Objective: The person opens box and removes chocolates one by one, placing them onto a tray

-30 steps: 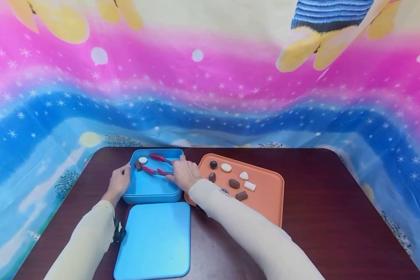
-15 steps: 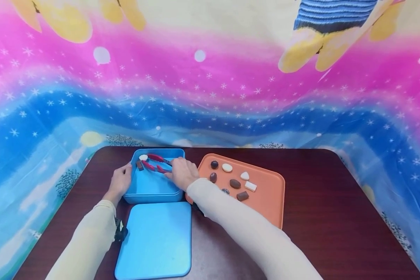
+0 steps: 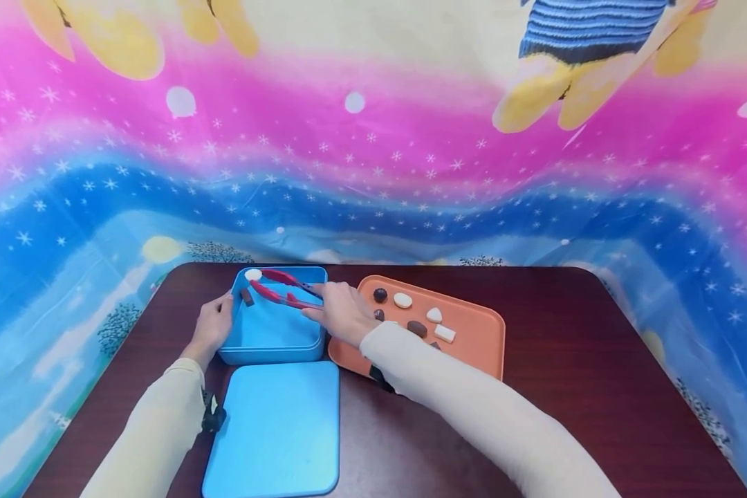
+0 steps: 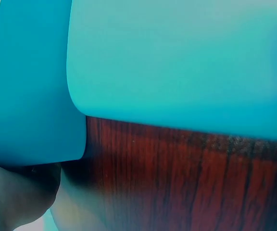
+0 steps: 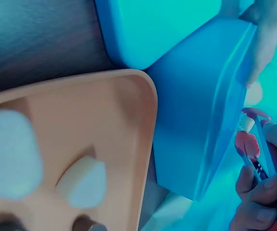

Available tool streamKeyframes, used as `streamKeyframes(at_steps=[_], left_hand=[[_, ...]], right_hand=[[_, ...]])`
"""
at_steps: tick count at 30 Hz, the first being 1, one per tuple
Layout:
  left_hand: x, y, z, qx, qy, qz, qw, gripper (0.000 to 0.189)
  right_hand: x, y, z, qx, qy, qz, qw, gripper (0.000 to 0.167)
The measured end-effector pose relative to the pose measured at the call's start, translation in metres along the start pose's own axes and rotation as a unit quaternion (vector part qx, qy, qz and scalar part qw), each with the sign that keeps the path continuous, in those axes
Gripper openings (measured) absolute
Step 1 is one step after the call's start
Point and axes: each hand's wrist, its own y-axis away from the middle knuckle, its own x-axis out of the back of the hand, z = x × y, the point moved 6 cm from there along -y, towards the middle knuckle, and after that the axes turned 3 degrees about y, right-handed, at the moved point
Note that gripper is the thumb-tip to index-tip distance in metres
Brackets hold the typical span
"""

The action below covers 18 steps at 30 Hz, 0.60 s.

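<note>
My right hand (image 3: 347,315) grips a pair of tongs (image 3: 289,279) with red tips, reaching over the blue box (image 3: 277,332) from its right side. Between the red tips is a white chocolate-like piece (image 3: 252,274), at the box's far left corner; the right wrist view shows the white piece (image 5: 246,124) pinched there. A brown rectangular piece (image 3: 246,297) lies on the box floor close by. My left hand (image 3: 214,321) holds the box's left wall, thumb at the rim. In the left wrist view, part of that hand (image 4: 18,197) shows under the box's corner.
An orange tray (image 3: 473,360) stands right of the box, bearing several brown and white pieces, among them a white rectangle (image 3: 445,333) and a dark round one (image 3: 380,295). The blue lid (image 3: 274,429) lies flat in front of the box. A patterned cloth (image 3: 373,173) hangs behind the table.
The tongs have moved left and closed on the white piece, which has shifted slightly toward the box's far left corner. My left hand stays on the box wall.
</note>
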Motion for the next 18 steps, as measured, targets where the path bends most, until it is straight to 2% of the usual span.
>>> streamKeyframes(at_steps=[7, 18], left_hand=[[0.000, -0.001, -0.001, -0.001, 0.003, 0.001, 1.0000, 0.060], [-0.001, 0.001, -0.002, -0.004, 0.003, -0.004, 1.0000, 0.061]], right_hand=[[0.013, 0.024, 0.012, 0.014, -0.036, 0.000, 0.9993, 0.058], [0.023, 0.058, 0.027, 0.030, -0.044, 0.011, 0.9985, 0.057]])
